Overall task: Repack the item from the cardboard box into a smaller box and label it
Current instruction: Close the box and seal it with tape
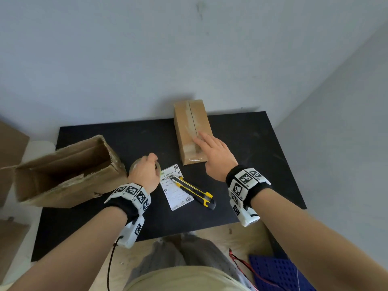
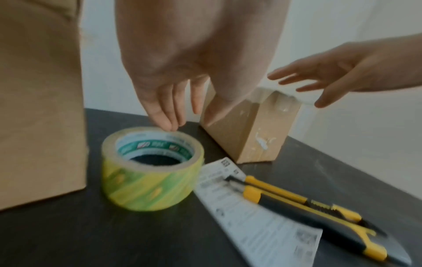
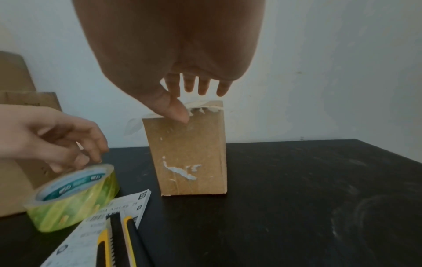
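A small closed cardboard box (image 1: 186,122) (image 3: 189,153) lies on the black mat, clear tape running along its top seam. My right hand (image 1: 201,139) (image 3: 189,103) rests flat on its near end with straight fingers, the thumb over the taped front edge. A green-and-yellow tape roll (image 2: 146,184) (image 3: 75,196) sits left of it. My left hand (image 1: 152,159) (image 2: 182,117) hovers over the roll, loosely curled fingertips at its rim without gripping it. The big open cardboard box (image 1: 63,175) lies on its side at far left and looks empty. A white shipping label (image 1: 177,193) lies between my hands.
A yellow-and-black utility knife (image 1: 195,192) (image 2: 308,209) lies across the label. The black mat (image 1: 252,164) stretches bare to the right of the small box. Flat cardboard (image 1: 10,143) lies at the left edge, and a blue perforated board (image 1: 279,274) sits near my right elbow.
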Motion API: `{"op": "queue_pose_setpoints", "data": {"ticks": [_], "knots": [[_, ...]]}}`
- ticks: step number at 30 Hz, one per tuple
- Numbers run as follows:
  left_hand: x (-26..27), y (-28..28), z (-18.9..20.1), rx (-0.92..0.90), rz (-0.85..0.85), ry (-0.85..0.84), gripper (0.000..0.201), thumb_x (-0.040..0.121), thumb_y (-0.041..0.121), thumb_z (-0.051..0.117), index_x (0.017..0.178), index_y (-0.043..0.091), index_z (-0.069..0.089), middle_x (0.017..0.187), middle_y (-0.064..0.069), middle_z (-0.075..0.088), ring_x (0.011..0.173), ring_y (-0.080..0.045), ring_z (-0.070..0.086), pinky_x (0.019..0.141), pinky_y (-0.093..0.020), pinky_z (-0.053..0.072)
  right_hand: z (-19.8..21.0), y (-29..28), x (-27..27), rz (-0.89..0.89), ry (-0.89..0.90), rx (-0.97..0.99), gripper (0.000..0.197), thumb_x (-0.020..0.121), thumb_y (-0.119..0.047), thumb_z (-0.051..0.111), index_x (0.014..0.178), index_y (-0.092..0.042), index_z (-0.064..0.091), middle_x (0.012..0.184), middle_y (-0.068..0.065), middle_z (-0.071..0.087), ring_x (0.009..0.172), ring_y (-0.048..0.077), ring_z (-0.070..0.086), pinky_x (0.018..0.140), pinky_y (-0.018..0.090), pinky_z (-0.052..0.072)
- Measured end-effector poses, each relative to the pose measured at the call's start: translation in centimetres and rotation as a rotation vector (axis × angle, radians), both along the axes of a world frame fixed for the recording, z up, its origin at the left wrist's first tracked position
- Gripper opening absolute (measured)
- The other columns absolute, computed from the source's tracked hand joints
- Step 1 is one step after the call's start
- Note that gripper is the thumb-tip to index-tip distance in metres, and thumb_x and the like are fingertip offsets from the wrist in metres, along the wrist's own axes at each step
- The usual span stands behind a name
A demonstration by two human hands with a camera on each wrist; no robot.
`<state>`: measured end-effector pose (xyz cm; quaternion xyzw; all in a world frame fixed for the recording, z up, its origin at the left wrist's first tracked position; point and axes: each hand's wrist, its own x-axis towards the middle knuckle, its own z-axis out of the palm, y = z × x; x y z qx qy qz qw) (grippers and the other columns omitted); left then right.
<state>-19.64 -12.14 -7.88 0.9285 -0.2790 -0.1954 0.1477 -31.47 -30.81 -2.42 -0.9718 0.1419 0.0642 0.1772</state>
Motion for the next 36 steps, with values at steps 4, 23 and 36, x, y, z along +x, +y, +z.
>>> {"op": "queue_pose_setpoints", "data": {"ticks": [4, 23, 36], "knots": [[-1.9, -1.6, 2.5, -0.28, 0.052, 0.057, 0.034, 0.097, 0.02, 0.043, 0.131, 0.014, 0.046, 0.126, -0.006, 0.055, 0.108, -0.02, 0.058, 0.085, -0.029, 0.047, -0.3, -1.6, -1.4, -0.182, -0.107, 0.16, 0.077, 0.079, 0.006, 0.049, 0.148, -0.017, 0.023, 0.155, 0.0, 0.022, 0.143, 0.017, 0.021, 0.119, 0.036, 0.016], [-5.4, -6.1, 1.2, -0.613, 0.166, 0.587, 0.057, 0.102, 0.018, 0.031, 0.151, 0.023, 0.001, 0.13, 0.011, 0.039, 0.114, 0.003, 0.036, 0.102, -0.021, 0.025, -3.6, -3.7, -2.1, -0.426, 0.001, 0.757, 0.081, 0.083, 0.013, 0.037, 0.151, -0.022, 0.01, 0.153, 0.004, 0.029, 0.141, 0.02, 0.027, 0.115, 0.034, 0.023], [-1.6, -6.2, 0.0, -0.589, 0.18, 0.343, 0.06, 0.096, -0.003, 0.038, 0.147, 0.026, 0.027, 0.142, -0.009, 0.047, 0.114, -0.009, 0.055, 0.106, -0.029, 0.037, -4.9, -7.2, -2.1, -0.421, -0.157, 0.528, 0.046, 0.094, 0.004, 0.042, 0.137, -0.011, 0.046, 0.132, 0.005, 0.057, 0.127, 0.017, 0.05, 0.111, 0.032, 0.035]]}}
